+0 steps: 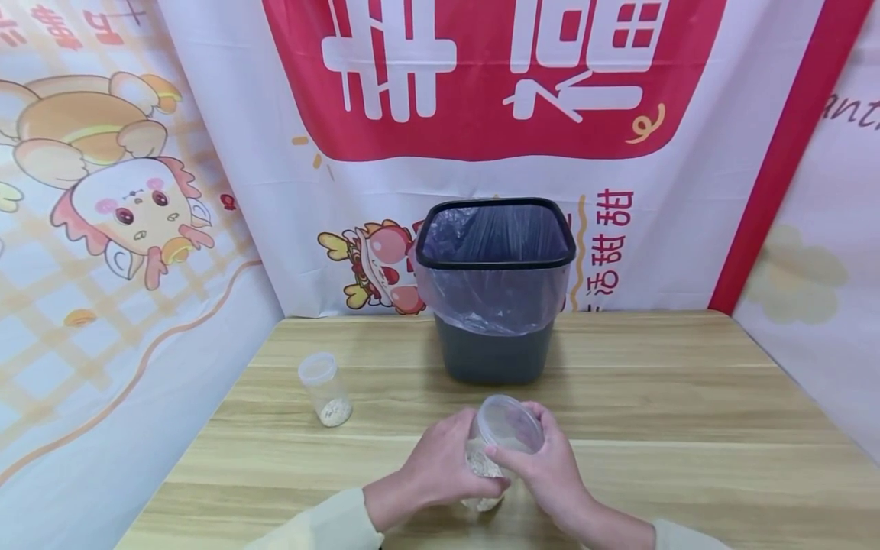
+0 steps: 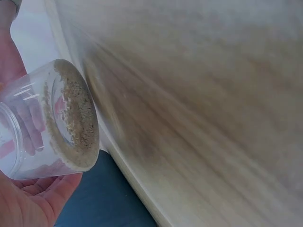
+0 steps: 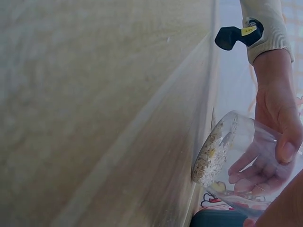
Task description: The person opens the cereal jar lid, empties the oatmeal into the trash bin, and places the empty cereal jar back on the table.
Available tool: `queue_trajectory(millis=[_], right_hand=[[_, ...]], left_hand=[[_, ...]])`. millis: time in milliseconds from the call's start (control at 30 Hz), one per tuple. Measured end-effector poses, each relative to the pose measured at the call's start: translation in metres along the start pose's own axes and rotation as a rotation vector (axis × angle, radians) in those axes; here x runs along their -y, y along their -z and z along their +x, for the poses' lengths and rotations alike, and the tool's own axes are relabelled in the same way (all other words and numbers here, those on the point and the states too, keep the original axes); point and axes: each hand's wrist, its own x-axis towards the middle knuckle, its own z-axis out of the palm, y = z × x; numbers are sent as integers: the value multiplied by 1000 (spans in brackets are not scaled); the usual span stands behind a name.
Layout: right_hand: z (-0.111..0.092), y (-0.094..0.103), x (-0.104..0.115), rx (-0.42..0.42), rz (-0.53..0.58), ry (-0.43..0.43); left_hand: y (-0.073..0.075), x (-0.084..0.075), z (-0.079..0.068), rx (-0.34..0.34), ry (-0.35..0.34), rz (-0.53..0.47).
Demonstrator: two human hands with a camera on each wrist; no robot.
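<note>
A clear plastic jar (image 1: pixel 486 461) with a layer of pale flaky grains (image 2: pixel 78 113) at its bottom is between my two hands, close over the table. My left hand (image 1: pixel 443 462) grips the jar's body from the left, thumb across its near side. At the top, my right hand (image 1: pixel 550 466) holds the round translucent lid (image 1: pixel 510 425), its thumb at the near edge and its fingers round the far side. The jar leans in the head view. From the right wrist, my left hand's fingers (image 3: pixel 258 172) show through the clear wall.
A second clear jar (image 1: pixel 325 389), with pale grains at its bottom, stands on the wooden table (image 1: pixel 646 397) at the left. Behind my hands is a dark bin (image 1: pixel 495 351) with a clear plastic liner (image 1: pixel 491 302). Printed cloths (image 1: pixel 495 137) hang round the back and sides.
</note>
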Motion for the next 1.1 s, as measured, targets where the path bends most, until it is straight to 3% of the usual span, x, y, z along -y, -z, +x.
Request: queue_trajectory(millis=[333,700,933,1100], right_hand=[[0,5,-2,36,17,53],[2,10,-8,85,-48,154],[12,19,-9,239,-79,214],[19,21,-8,336,-64,207]], left_hand=[[1,6,3,-8,-100,-15],[6,11,8,84,-152,-5],[11,14,7,150,-163,-37],[13,13,3,139,-139,-20]])
